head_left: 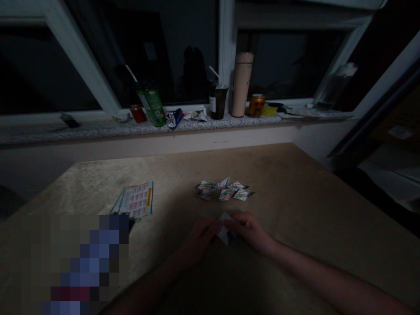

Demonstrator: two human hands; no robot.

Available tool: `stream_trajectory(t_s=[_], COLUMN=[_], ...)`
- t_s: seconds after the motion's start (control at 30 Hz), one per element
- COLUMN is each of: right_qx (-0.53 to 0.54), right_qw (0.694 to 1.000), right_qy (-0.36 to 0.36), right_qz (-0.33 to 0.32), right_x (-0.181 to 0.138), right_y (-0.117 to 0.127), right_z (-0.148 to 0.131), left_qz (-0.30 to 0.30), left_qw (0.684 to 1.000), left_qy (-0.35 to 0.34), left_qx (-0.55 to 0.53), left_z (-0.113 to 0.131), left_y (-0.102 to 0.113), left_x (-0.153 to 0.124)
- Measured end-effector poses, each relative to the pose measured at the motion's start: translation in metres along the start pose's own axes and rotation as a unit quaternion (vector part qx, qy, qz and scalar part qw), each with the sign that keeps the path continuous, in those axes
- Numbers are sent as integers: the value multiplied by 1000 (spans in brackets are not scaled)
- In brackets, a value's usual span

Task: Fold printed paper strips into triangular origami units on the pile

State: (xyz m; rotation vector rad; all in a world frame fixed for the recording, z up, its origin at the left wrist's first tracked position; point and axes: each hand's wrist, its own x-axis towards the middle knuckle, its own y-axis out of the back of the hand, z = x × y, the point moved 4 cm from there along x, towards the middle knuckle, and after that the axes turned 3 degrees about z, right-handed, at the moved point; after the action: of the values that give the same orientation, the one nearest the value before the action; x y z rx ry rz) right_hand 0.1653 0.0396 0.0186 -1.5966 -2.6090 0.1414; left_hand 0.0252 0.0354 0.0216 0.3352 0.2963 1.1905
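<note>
Between my two hands is a small folded piece of printed paper [225,234], shaped like a diamond. My left hand [201,236] pinches its left side, fingers closed. From the right, my right hand [251,229] grips the other side with the thumb across the front. Just beyond my hands, several folded paper pieces [225,192] of the same printed kind lie in a cluster on the brown table [295,197]. To the left rests a small stack of printed sheets [139,199] with red and yellow print.
A stone windowsill [190,127] runs behind the table. On it stand a green carton [152,105], a red jar [138,113], a dark cup [218,103] with a straw, a tall beige bottle [242,85] and a golden can [256,106]. A pixelated patch hides the lower left.
</note>
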Motion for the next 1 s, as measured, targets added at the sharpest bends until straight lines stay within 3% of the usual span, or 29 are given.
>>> stream_trajectory(t_s=[0.33,0.53,0.73,1.0], right_qx=[-61,-9,9,-64], right_qw=[995,999,999,997], right_qy=[-4,-3,-16,-4], right_qz=[77,44,47,53], right_x=[5,2,0,3], right_y=[11,5,2,4], right_z=[11,4,5,7], left_qz=[47,51,-14,51], left_qw=[999,998,1000,997], left_qy=[24,36,21,48], left_qx=[11,-20,-16,11], left_z=[0,-5,-1,-9], left_y=[3,4,-1,5], left_x=[0,1,3,0])
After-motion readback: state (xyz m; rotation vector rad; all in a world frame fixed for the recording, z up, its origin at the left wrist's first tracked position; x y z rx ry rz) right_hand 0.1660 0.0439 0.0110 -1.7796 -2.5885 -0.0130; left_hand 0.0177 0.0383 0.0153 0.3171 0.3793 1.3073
